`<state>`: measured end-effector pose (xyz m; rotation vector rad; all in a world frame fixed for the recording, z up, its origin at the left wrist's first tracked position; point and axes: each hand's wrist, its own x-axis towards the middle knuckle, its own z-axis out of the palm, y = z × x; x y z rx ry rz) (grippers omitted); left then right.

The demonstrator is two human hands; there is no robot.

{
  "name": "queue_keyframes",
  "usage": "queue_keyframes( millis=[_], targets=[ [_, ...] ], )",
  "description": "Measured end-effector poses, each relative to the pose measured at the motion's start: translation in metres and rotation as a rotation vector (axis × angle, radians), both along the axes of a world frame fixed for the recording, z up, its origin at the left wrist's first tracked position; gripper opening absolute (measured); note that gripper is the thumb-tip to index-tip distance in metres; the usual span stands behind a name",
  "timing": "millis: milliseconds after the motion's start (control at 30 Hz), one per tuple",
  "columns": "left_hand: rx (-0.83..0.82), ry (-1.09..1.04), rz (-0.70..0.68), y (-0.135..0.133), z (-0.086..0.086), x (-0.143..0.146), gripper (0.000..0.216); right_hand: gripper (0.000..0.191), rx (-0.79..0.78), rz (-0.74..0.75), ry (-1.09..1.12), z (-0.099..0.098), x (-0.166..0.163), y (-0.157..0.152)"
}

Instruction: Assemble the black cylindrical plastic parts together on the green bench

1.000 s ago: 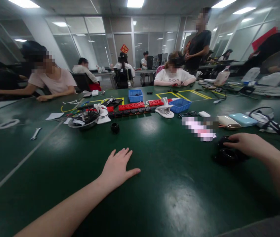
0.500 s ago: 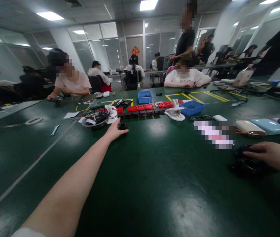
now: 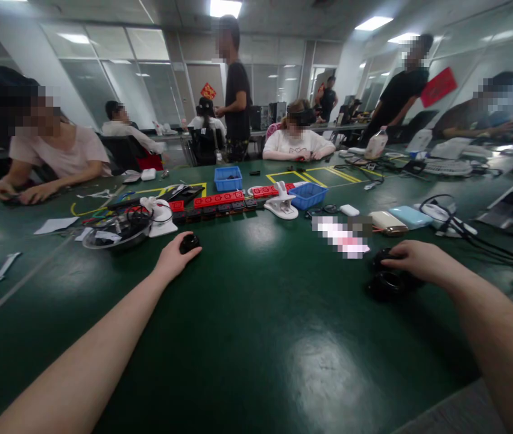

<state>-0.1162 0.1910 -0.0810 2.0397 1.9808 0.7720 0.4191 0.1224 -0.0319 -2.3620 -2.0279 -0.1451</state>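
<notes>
My left hand [image 3: 175, 256] is closed around a small black round part [image 3: 190, 243] at the table, thumb on the near side. Just behind it stand a white clip stand [image 3: 159, 217] and a clear bowl [image 3: 107, 238] of cables and scraps. On the right, my right hand [image 3: 414, 258] grips a black round part [image 3: 383, 259] from above. Against this lies a black ring-shaped part [image 3: 386, 284] with an open centre. More black pieces sit under the palm, partly hidden, so I cannot tell their number.
Red and black blocks [image 3: 219, 200] form a row across the table, between blue bins [image 3: 228, 178] and a white clamp [image 3: 282, 202]. A wrench [image 3: 6, 267] lies left; a cream case [image 3: 388, 222] and cables lie right. People sit opposite.
The view has swung to the right, so the table and people appear further left. Both hands keep hold of their black parts, and more of the right forearm shows.
</notes>
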Motion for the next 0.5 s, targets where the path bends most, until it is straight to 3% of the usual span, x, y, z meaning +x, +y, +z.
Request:
queue_keyframes(
  millis=[133, 333, 500],
  targets=[
    [0.026, 0.008, 0.056, 0.0, -0.002, 0.006, 0.049, 0.018, -0.165, 0.008, 0.062, 0.008, -0.007, -0.001],
    [0.022, 0.044, 0.097, 0.002, 0.0, 0.011, 0.05, 0.025, -0.21, -0.033, 0.061, 0.011, -0.012, -0.004],
    [0.068, 0.119, 0.206, -0.006, 0.0, 0.017, 0.094, 0.025, -0.228, -0.037, 0.071, 0.014, -0.015, -0.006]
  ],
)
